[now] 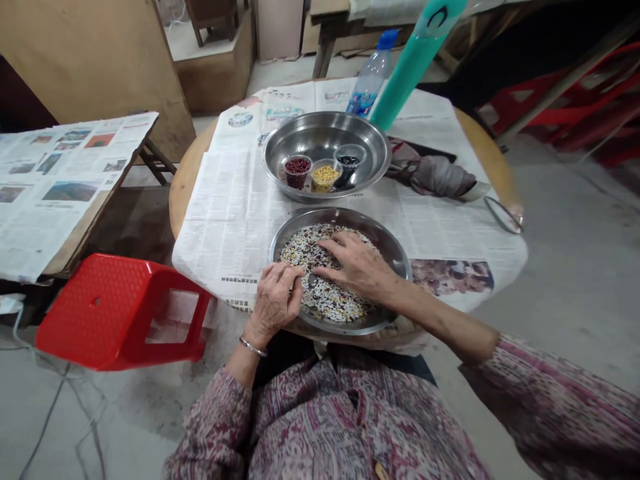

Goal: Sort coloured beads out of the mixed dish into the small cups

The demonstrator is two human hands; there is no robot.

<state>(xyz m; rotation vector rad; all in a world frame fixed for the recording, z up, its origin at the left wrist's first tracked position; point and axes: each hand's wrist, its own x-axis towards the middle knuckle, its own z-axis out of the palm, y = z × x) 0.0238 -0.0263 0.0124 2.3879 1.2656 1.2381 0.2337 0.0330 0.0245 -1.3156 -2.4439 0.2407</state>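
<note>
While a red stool (100, 310) stands far L, beside the newspaper-covered table (179, 200), the L hand (275, 293) sits at the L edge of the front steel pan (397, 257), fingers curled; can't tell if they pinch anything. Mixed grains (345, 308) lie in that pan. Behind it, a steel bowl (310, 137) holds red-filled cup (297, 173), yellow-filled cup (325, 177) & black-filled cup (349, 162). R hand (355, 263): fingers spread, bent, loose, touching grains. Farther R: blue-capped bottle (369, 80), teal cylinder (415, 70), grey cloth (440, 177).
</note>
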